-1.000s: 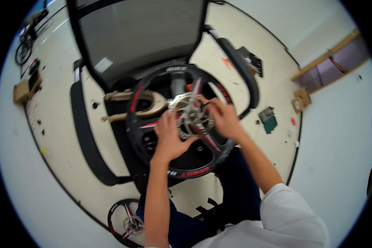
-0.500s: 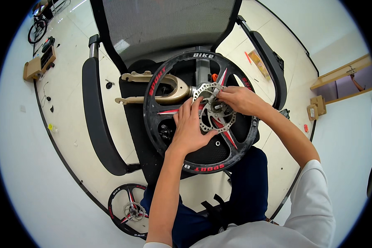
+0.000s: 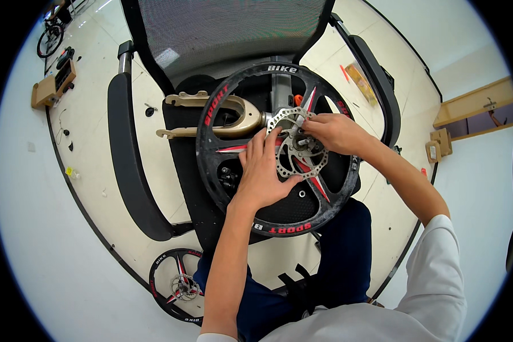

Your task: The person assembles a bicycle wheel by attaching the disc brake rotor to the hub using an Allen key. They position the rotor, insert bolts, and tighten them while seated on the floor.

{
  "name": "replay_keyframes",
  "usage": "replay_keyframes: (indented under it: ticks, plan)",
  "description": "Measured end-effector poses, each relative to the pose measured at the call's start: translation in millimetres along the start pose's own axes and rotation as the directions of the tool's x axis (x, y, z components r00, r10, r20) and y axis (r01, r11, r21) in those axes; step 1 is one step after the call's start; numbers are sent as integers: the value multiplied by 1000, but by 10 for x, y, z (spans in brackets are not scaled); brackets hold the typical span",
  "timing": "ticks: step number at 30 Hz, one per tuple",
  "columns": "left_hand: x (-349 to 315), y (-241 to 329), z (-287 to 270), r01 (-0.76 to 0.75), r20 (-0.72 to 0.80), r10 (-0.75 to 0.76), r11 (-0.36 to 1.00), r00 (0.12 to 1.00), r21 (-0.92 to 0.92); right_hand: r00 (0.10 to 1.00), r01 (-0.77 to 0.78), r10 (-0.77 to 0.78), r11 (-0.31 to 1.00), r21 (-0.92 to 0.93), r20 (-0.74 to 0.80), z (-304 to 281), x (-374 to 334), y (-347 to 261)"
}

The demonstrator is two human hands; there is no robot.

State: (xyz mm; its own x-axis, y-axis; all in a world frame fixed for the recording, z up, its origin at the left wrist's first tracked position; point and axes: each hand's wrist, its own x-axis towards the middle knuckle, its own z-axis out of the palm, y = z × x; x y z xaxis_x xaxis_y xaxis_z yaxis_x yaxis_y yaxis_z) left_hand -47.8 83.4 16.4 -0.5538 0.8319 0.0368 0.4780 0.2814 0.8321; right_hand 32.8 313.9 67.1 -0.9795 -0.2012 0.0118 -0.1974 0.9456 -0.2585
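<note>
Black with red spokes, the bike wheel (image 3: 279, 151) lies flat on the seat of a mesh-back office chair (image 3: 211, 28), right in front of the person's knees. A silver brake disc rotor (image 3: 296, 148) sits at the wheel's hub, full of little cutouts. The left hand (image 3: 263, 174) lies palm down on the wheel, fingers spread flat across the rotor's left edge, so that grip isn't closed on anything, just pressing. The right hand (image 3: 333, 132) comes in from the right with its fingertips pressed together at the rotor's top edge near the hub, pinching something small there; can't make out what it is, too tiny. A gold-coloured fork (image 3: 216, 114) pokes out from under the wheel toward the left, lying on the seat too. Down on the floor by the person's left leg there's a second wheel (image 3: 176, 285), same black and red look, with its own rotor.
</note>
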Motion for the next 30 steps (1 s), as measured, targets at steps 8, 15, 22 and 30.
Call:
replay_keyframes:
  ticks: [8, 15, 22, 30]
  plan:
    - [-11, -9, 38, -11, -28, 12, 999, 1000, 42, 994, 101, -100, 994, -33, 34, -11, 23, 57]
    - [-30, -7, 36, -7, -29, 8, 1000, 1000, 27, 765, 643, -604, 725, -246, 221, -166, 392, 419]
    - [-12, -20, 36, -32, -25, 32, 999, 999, 16, 473, 877, -811, 397, -269, 345, -328, 722, 526]
    - [-31, -23, 16, -17, -19, 17, 1000, 1000, -8, 978, -205, 194, 962, 181, 75, -258, 201, -33]
